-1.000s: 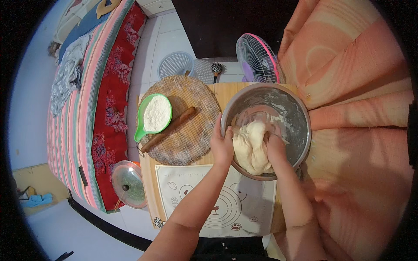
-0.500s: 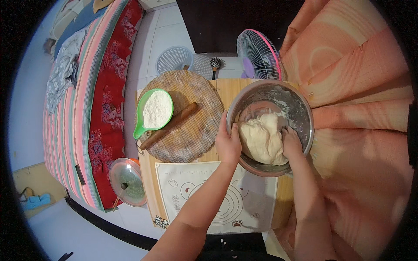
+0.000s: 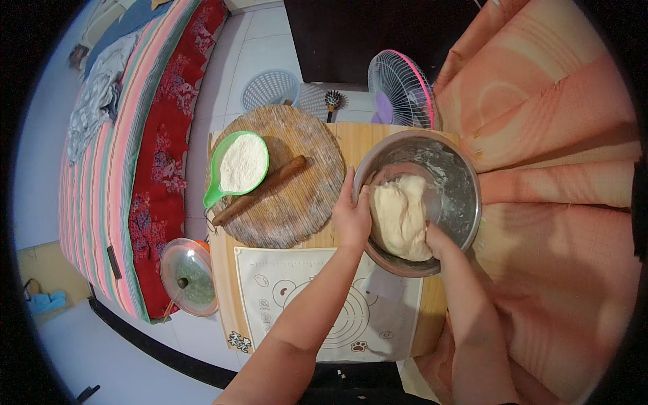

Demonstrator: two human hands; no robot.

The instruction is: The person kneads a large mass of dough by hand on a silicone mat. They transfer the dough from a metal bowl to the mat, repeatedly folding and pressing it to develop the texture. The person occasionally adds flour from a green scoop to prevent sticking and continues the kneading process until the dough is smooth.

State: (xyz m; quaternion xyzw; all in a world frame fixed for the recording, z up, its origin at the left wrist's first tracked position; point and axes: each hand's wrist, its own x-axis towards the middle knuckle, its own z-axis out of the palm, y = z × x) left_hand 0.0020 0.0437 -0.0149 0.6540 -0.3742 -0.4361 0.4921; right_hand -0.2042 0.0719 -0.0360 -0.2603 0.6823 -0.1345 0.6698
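A large steel mixing bowl (image 3: 467,181) stands at the right of the wooden table, with flour smears on its inner wall. My left hand (image 3: 352,217) grips its left rim, thumb inside and fingers outside. In the bowl lies a big pale lump of dough (image 3: 399,217), smooth on top and folded. Against the dough's lower right side presses my right hand (image 3: 441,243), curled, its fingertips hidden by the dough. Left of the bowl, a green ladle-shaped scoop (image 3: 244,162) full of white flour and a wooden rolling pin (image 3: 260,191) rest on a round wooden board (image 3: 297,216).
A white printed kneading mat (image 3: 270,324) covers the table's near part. Beyond the table are a blue plastic basket (image 3: 270,88), a brush (image 3: 333,101) and a fan (image 3: 405,88). An orange curtain (image 3: 560,236) hangs close on the right. A lidded pot (image 3: 196,290) sits left, by a bed (image 3: 101,223).
My right hand has drawn back toward me along the dough's right side. The dough looks narrower and longer. My left hand stays on the bowl's rim; the view has shifted slightly.
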